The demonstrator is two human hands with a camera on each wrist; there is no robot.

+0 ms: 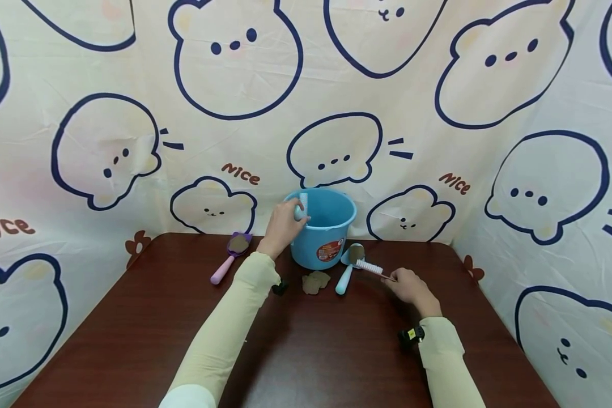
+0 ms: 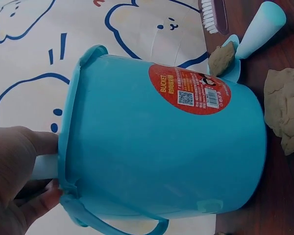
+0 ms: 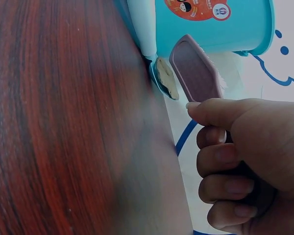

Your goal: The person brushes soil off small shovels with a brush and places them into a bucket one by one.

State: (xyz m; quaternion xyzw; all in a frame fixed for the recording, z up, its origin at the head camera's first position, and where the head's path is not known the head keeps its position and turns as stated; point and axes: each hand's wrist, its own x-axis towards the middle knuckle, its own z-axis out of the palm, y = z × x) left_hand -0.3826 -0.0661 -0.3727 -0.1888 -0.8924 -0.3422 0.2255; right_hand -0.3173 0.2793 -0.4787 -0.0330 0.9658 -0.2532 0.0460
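My left hand (image 1: pixel 283 228) is at the near left rim of a light-blue bucket (image 1: pixel 311 246). It grips a pale-blue, handle-like piece (image 1: pixel 303 205) at the bucket's mouth; in the left wrist view the rim hides its far end. My right hand (image 1: pixel 410 288) holds a scrub brush (image 3: pixel 193 68) with a mauve back and white bristles (image 1: pixel 369 266). The brush head is right beside a blue-and-white scoop (image 1: pixel 344 280) bearing a brown lump (image 1: pixel 356 253). A flat brown clay-like lump (image 1: pixel 315 282) lies before the bucket.
A purple scoop (image 1: pixel 221 270) with another brown lump (image 1: pixel 238 243) lies left of the bucket. All stand on a dark red-brown table (image 1: pixel 331 351). A cloth printed with bears (image 1: pixel 234 141) hangs behind and along both sides. The bucket's bail (image 2: pixel 159 227) hangs at its side.
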